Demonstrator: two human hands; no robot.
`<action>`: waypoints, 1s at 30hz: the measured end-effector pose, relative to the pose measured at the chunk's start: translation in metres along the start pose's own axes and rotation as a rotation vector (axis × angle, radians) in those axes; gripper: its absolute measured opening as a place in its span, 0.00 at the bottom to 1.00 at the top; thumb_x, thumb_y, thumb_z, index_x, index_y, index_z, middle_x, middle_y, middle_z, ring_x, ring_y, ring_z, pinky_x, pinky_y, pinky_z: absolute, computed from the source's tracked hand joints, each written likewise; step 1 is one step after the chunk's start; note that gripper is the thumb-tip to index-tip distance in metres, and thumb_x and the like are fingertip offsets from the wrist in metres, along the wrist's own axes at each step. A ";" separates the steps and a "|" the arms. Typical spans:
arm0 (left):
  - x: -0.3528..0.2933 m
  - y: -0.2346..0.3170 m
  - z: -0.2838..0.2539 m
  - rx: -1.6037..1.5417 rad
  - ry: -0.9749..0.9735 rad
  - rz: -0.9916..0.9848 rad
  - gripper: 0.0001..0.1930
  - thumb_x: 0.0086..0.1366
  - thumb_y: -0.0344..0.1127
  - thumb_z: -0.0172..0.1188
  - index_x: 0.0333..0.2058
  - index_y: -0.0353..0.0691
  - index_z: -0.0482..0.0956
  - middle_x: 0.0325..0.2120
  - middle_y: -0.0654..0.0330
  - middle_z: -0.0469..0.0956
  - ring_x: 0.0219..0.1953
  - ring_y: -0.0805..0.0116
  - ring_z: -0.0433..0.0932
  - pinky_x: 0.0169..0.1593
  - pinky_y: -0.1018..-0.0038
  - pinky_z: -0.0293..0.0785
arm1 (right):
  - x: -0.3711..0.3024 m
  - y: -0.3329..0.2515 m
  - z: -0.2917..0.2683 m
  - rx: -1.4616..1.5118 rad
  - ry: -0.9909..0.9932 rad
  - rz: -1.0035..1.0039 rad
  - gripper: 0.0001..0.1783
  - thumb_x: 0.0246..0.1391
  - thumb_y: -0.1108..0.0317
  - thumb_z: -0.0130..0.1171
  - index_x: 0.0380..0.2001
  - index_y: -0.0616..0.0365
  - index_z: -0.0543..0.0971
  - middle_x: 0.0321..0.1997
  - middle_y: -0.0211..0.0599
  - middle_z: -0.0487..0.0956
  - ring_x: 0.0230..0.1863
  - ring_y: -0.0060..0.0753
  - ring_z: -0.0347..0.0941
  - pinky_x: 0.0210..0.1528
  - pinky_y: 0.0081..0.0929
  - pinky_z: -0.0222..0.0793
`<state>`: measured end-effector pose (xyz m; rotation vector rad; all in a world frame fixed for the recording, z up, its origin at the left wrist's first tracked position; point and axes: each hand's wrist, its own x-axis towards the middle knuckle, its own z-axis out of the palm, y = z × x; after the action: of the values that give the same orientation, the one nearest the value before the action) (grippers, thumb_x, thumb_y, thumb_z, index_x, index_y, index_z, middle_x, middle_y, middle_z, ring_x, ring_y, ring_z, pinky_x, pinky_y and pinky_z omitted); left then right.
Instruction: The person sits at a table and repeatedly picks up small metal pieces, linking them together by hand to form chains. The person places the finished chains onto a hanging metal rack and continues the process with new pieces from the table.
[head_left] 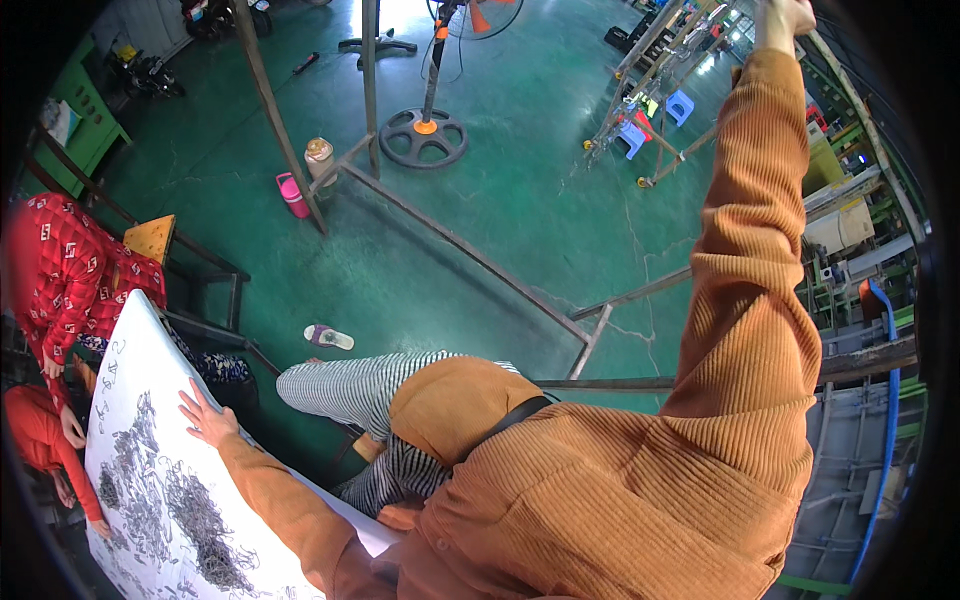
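My left hand (208, 418) lies with spread fingers on the edge of a white tabletop (135, 335). Nothing is in its grip. Beside it, heaps of small dark curved pieces (205, 525) are scattered over the white surface; their kind is too small to tell. My right arm stretches far up and to the right, and my right hand (788, 18) is partly cut off by the picture's upper edge. Its fingers look curled in near a long rail, but what they hold, if anything, is hidden.
Two people in red sleeves (70, 270) work at the table's far left. Metal frame bars (450, 235) cross ahead of me. A fan base (423, 137), pink jug (293, 195) and slipper (329, 337) are on the green floor. Blue stools (679, 107) stand farther off.
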<state>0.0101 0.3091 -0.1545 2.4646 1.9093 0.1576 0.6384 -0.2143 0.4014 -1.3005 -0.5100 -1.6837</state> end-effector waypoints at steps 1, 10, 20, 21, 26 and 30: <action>0.001 0.002 0.002 -0.003 -0.002 0.008 0.54 0.47 0.22 0.62 0.68 0.73 0.45 0.72 0.66 0.40 0.72 0.57 0.40 0.68 0.43 0.41 | -0.004 0.012 -0.009 0.053 0.014 0.026 0.07 0.52 0.65 0.59 0.30 0.57 0.81 0.29 0.40 0.82 0.30 0.36 0.79 0.31 0.32 0.74; 0.001 0.008 0.007 -0.007 -0.008 0.009 0.55 0.46 0.22 0.60 0.68 0.74 0.45 0.72 0.67 0.40 0.73 0.58 0.40 0.68 0.43 0.41 | -0.275 0.087 -0.188 -0.007 -0.380 0.465 0.10 0.56 0.65 0.62 0.26 0.59 0.78 0.16 0.26 0.73 0.15 0.17 0.66 0.18 0.19 0.61; 0.002 0.006 0.009 -0.002 -0.017 0.022 0.54 0.47 0.21 0.60 0.68 0.75 0.46 0.72 0.67 0.40 0.73 0.58 0.40 0.68 0.42 0.42 | -0.457 0.061 -0.286 -0.515 -0.697 0.789 0.17 0.56 0.58 0.61 0.44 0.57 0.80 0.21 0.31 0.72 0.27 0.27 0.72 0.33 0.30 0.69; 0.001 0.006 0.007 -0.001 -0.017 0.022 0.54 0.47 0.21 0.60 0.68 0.75 0.47 0.72 0.67 0.40 0.73 0.58 0.40 0.68 0.42 0.42 | -0.460 0.064 -0.277 -0.520 -0.761 0.791 0.24 0.51 0.54 0.66 0.48 0.56 0.79 0.24 0.32 0.73 0.30 0.31 0.73 0.36 0.33 0.69; 0.008 -0.007 0.015 0.017 -0.002 0.026 0.53 0.47 0.22 0.61 0.67 0.75 0.48 0.72 0.68 0.39 0.73 0.58 0.40 0.68 0.41 0.42 | -0.464 0.066 -0.223 -0.698 -0.770 0.847 0.35 0.40 0.44 0.72 0.49 0.54 0.78 0.27 0.35 0.78 0.35 0.41 0.76 0.43 0.40 0.71; 0.005 -0.004 0.018 0.027 -0.021 0.007 0.54 0.46 0.22 0.60 0.67 0.76 0.47 0.72 0.70 0.37 0.73 0.59 0.39 0.68 0.40 0.41 | -0.462 0.073 -0.190 -0.761 -0.823 0.935 0.36 0.38 0.43 0.72 0.49 0.52 0.79 0.35 0.40 0.82 0.43 0.46 0.78 0.47 0.42 0.71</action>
<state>0.0095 0.3160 -0.1720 2.4795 1.9079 0.1057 0.6084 -0.2076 -0.1022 -2.3026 0.3495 -0.4793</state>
